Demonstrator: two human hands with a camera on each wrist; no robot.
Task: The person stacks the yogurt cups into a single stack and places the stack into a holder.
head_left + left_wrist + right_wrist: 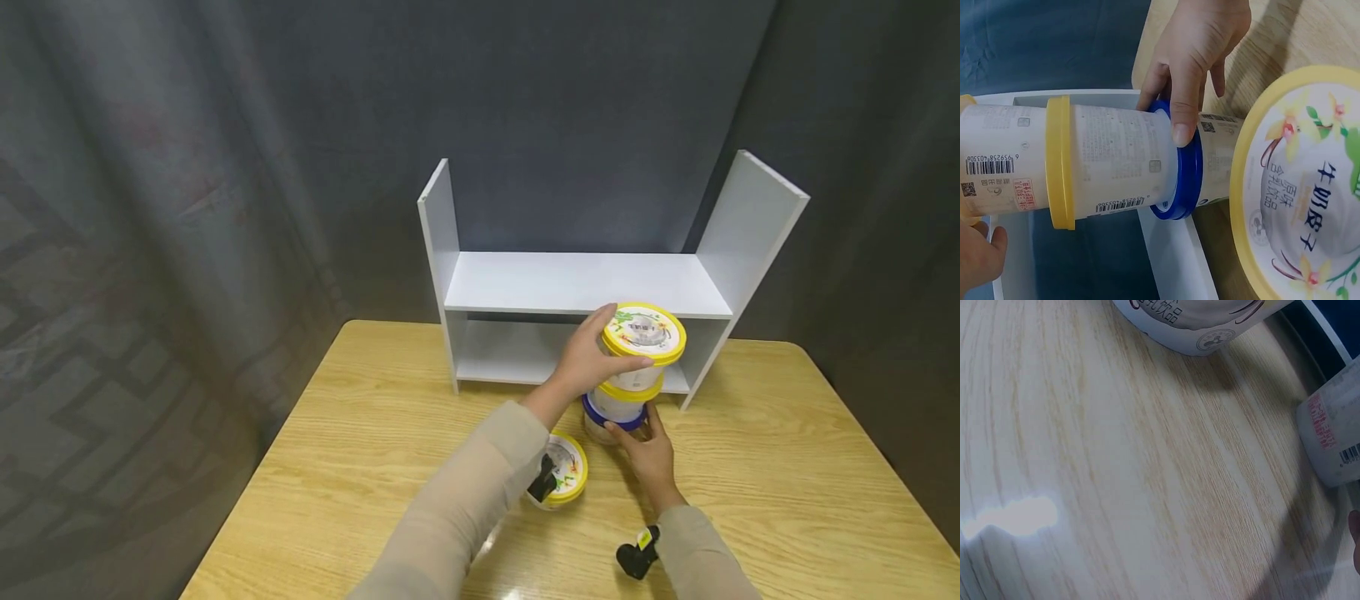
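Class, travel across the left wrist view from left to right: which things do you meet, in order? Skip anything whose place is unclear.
Left hand, yellow lid in the middle of the stack, blue lid, separate yellow-lidded tub.

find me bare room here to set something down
The tabletop is bare left of the shelf unit and left sleeve, and right of the right hand. The upper shelf is bare too. Crowded: in front of the unit, with stacked tubs, left hand and a lone yellow-lidded tub.
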